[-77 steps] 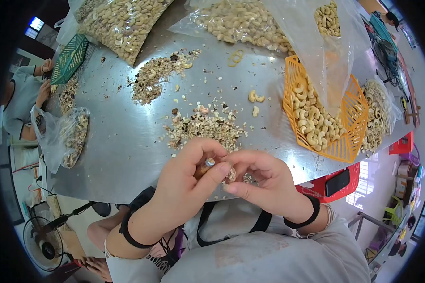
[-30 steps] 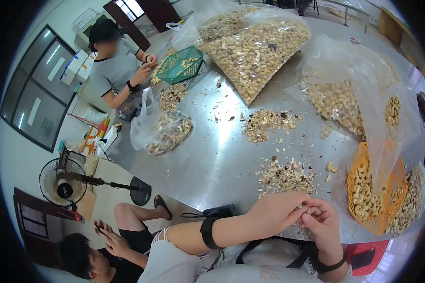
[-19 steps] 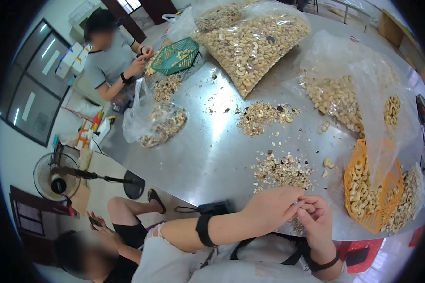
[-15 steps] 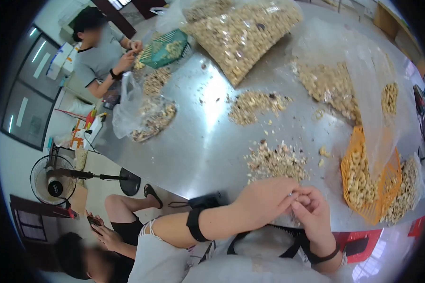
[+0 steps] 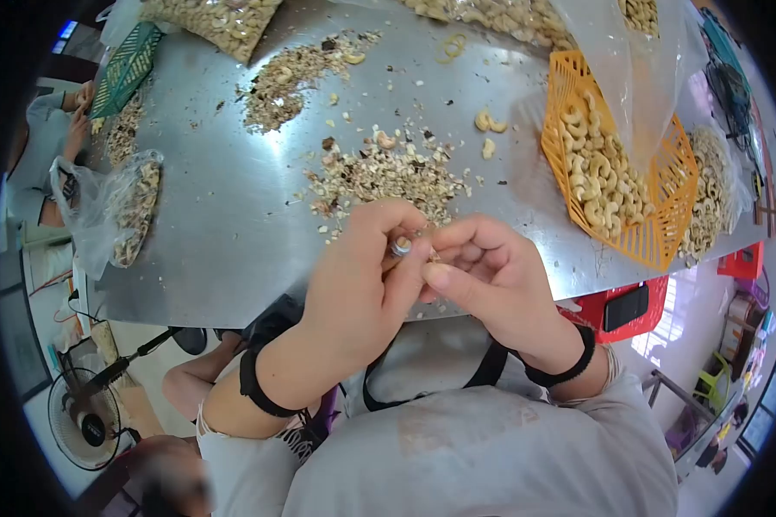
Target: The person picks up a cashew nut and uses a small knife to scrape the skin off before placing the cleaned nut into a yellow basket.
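Note:
Both hands meet over the table's near edge, fingertips nearly touching. My left hand (image 5: 353, 289) is closed, and between its thumb and fingers shows a small silver-ended tool (image 5: 401, 247), mostly hidden. My right hand (image 5: 504, 280) pinches what looks like a small cashew nut (image 5: 434, 257), largely covered by the fingertips. Just beyond them lies a loose heap of cashew skins and broken bits (image 5: 388, 177). A few pale whole cashews (image 5: 489, 122) rest to the right of the heap. An orange plastic basket (image 5: 560, 86) farther right holds many peeled cashews (image 5: 599, 172).
Another debris pile (image 5: 284, 82) lies farther back, near a big bag of cashews (image 5: 220, 21). At left are a plastic bag of nuts (image 5: 134, 211) and a green basket (image 5: 128, 69), near another person's hands (image 5: 79, 112). A phone (image 5: 626, 308) sits on a red stool (image 5: 591, 317).
The view has swung to the right and down, so the table contents appear shifted left and up. My hands stay together, closed around small items, now nearer the middle of the view.

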